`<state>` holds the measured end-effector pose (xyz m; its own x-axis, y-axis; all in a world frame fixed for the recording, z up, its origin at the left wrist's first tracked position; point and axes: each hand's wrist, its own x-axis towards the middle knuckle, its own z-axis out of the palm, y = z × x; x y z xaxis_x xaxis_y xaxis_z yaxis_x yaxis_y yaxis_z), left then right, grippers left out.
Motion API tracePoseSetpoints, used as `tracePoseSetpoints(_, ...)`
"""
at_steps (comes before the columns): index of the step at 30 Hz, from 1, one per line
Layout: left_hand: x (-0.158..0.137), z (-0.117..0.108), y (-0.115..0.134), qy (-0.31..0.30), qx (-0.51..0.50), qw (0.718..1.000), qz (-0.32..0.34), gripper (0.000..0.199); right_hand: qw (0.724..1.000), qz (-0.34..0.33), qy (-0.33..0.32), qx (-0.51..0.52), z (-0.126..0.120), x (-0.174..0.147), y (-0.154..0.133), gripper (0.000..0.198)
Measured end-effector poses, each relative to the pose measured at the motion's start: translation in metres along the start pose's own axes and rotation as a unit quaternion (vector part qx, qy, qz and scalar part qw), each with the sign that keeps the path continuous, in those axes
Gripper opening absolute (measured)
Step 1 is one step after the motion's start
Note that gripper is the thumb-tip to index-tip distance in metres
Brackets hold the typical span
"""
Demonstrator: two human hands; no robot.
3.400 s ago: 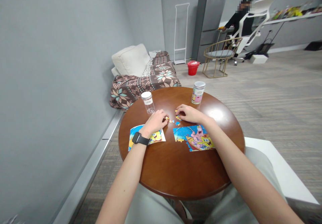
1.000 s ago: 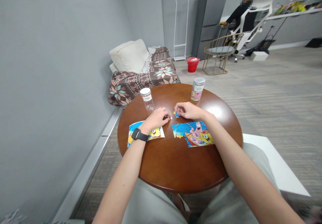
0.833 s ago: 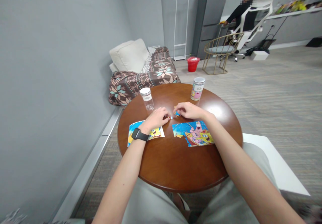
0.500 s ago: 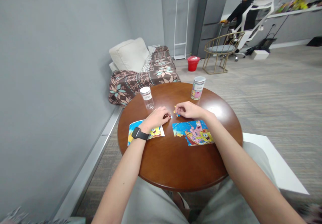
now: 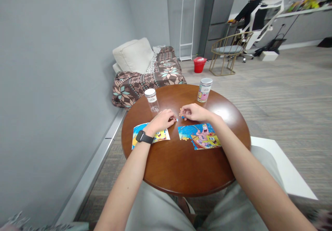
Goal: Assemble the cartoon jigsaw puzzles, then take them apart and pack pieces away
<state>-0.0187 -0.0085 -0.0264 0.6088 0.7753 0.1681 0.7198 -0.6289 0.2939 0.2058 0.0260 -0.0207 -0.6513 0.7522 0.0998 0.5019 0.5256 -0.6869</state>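
My left hand [image 5: 163, 119], a dark watch on its wrist, pinches a small jigsaw puzzle piece [image 5: 176, 120] with a pale blue edge. Close by, my right hand [image 5: 194, 112] has its fingertips closed on a blue puzzle piece [image 5: 183, 117], mostly covered by the fingers. A few yellow loose pieces show just behind those fingertips. Below my right hand lies the partly assembled cartoon puzzle [image 5: 203, 134], with a stepped gap at its lower left; my forearm covers its right end. Under my left wrist rests a printed picture sheet [image 5: 162, 136], partly hidden.
On the round wooden table [image 5: 178, 168] stand a clear jar [image 5: 152, 101] with a white lid and a printed can [image 5: 204, 90]. Beyond are a blanket-covered sofa [image 5: 155, 75], a red bin [image 5: 199, 64] and a gold-framed chair [image 5: 228, 51]. A person in dark clothes is at the back right.
My right hand's fingers have shifted slightly over the loose pieces. My left hand keeps its place with its piece. The view has tilted very slightly.
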Motion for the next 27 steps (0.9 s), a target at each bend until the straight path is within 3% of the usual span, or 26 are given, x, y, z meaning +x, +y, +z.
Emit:
tracePoseSetpoints(10,0.000,-0.005,0.006,0.007,-0.005,1.000,0.006,0.013,1.000,-0.016,0.005,0.012,0.000,-0.001,-0.005,0.007)
tracePoseSetpoints(27,0.001,-0.007,0.012,0.004,0.001,1.000,0.004,0.016,1.000,-0.013,-0.002,0.009,0.000,0.000,-0.003,0.012)
